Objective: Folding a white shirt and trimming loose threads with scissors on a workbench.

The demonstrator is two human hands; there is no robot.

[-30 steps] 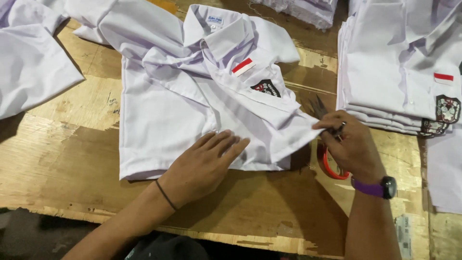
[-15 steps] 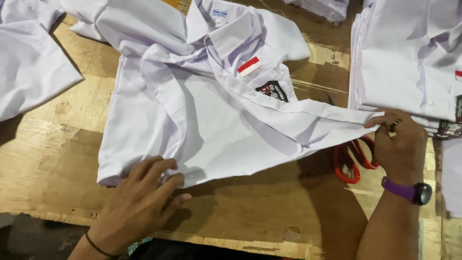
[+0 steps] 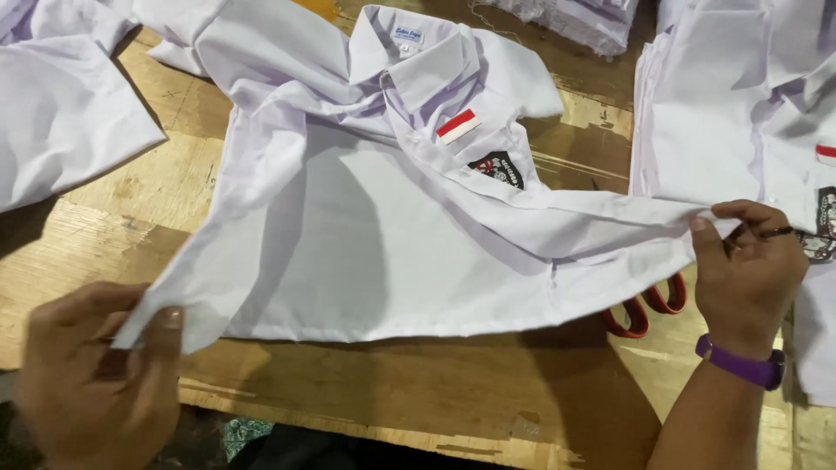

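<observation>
A white collared shirt [image 3: 366, 218] with a red-and-white patch and a dark badge on its pocket lies spread on the wooden table [image 3: 418, 383]. My left hand [image 3: 91, 374] pinches the shirt's lower left hem corner at the near edge. My right hand [image 3: 747, 274], with a purple watch at the wrist, grips the lower right hem corner and pulls it taut toward the right. Red-handled scissors [image 3: 649, 309] lie partly under the stretched hem beside my right hand.
A stack of folded white shirts [image 3: 723, 113] sits at the right. Another white shirt [image 3: 61, 113] lies at the far left, and more white cloth [image 3: 566, 17] rests at the top edge. The table's near edge runs along the bottom.
My left hand left the shirt's front and took the lower left corner. My right hand drew the hem rightward, so the shirt's bottom is now stretched wide between both hands.
</observation>
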